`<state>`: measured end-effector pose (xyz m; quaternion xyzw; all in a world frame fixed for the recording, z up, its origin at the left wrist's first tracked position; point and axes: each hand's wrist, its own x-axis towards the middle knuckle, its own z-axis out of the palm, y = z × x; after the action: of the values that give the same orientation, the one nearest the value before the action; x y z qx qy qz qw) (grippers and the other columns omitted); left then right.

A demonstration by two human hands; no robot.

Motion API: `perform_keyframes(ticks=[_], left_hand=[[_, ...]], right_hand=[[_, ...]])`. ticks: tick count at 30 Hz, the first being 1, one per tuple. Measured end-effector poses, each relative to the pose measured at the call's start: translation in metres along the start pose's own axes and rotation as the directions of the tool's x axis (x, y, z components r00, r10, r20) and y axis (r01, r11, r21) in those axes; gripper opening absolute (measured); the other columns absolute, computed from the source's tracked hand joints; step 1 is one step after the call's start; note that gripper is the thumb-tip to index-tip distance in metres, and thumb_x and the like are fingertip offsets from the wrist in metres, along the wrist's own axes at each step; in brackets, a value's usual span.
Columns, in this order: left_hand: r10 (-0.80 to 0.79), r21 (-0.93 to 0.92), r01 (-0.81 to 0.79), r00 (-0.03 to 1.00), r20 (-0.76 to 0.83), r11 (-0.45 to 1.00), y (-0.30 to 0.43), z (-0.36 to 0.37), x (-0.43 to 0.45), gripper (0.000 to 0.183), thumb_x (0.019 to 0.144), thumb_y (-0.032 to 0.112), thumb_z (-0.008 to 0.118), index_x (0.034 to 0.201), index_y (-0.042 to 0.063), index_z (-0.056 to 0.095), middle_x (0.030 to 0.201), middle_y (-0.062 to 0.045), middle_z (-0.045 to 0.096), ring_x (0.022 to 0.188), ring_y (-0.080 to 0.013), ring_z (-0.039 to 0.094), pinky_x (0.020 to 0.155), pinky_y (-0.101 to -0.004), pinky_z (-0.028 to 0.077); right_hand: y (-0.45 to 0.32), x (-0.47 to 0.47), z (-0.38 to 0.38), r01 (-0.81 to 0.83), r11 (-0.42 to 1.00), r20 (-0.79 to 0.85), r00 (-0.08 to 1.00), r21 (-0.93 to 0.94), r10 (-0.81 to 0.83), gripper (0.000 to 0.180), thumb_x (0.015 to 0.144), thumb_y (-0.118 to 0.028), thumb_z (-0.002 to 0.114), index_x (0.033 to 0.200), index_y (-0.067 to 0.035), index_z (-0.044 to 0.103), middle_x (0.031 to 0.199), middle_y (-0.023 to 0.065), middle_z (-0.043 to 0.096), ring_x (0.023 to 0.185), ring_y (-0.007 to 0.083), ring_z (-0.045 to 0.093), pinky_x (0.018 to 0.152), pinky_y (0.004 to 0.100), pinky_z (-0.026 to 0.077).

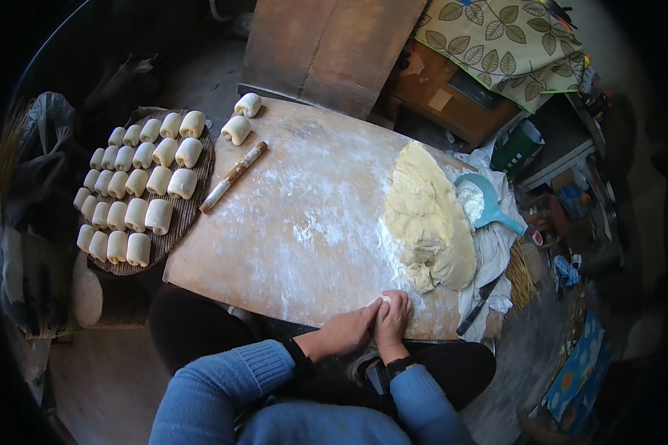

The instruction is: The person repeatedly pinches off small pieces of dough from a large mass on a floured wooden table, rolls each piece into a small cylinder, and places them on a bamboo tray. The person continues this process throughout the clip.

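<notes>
My left hand and my right hand meet at the near edge of a floured wooden board. Between them shows a small piece of pale dough, mostly hidden by the fingers. A large mound of yellowish dough lies just beyond my right hand. Toward the board's left side is a floured wooden rolling pin, with two rolled dough pieces above it. Rows of shaped dough rolls sit on a round ribbed tray at the left.
Right of the mound, a blue plastic scoop of flour rests on white cloth; a dark-handled knife lies below. A wooden panel and a cabinet under leaf-patterned cloth stand beyond the board. Plastic bags are at far left.
</notes>
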<state>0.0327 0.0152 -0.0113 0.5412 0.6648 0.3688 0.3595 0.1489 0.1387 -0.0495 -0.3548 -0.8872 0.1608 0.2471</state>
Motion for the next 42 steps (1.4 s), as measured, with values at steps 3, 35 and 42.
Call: perform_keyframes(ticks=[3, 35, 42], left_hand=[[-0.152, 0.028, 0.156, 0.984, -0.093, 0.987, -0.006, -0.009, 0.012, 0.072, 0.087, 0.014, 0.059, 0.150, -0.001, 0.027, 0.115, -0.029, 0.064, 0.094, -0.0452, 0.066, 0.079, -0.0504, 0.052], [-0.283, -0.148, 0.262, 0.949, -0.141, 0.954, -0.033, -0.011, 0.030, 0.038, 0.088, 0.016, 0.060, 0.120, -0.002, 0.048, 0.108, -0.030, 0.063, 0.100, -0.0481, 0.062, 0.084, -0.0492, 0.051], [0.147, -0.191, -0.196, 0.959, -0.244, 0.962, -0.010, -0.003, 0.012, 0.036, 0.091, 0.014, 0.056, 0.121, -0.002, 0.046, 0.103, -0.030, 0.063, 0.096, -0.0485, 0.061, 0.083, -0.0485, 0.050]], right_hand=[[-0.008, 0.031, 0.011, 0.078, 0.996, 0.044, 0.996, -0.049, -0.076, 0.014, 0.088, -0.021, 0.054, 0.093, -0.012, 0.063, 0.107, 0.0103, 0.059, 0.101, 0.0352, 0.053, 0.093, 0.0489, 0.039], [-0.033, 0.086, 0.050, -0.164, 0.963, -0.024, 0.986, -0.214, 0.163, 0.020, 0.096, -0.025, 0.050, 0.093, -0.008, 0.061, 0.106, 0.0141, 0.061, 0.106, 0.0370, 0.054, 0.091, 0.0490, 0.043], [-0.020, 0.049, 0.013, -0.569, 0.572, 0.371, 0.821, 0.591, 0.434, 0.050, 0.100, -0.048, 0.051, 0.105, 0.001, 0.062, 0.105, 0.0225, 0.068, 0.097, 0.0313, 0.063, 0.084, 0.0397, 0.047]])
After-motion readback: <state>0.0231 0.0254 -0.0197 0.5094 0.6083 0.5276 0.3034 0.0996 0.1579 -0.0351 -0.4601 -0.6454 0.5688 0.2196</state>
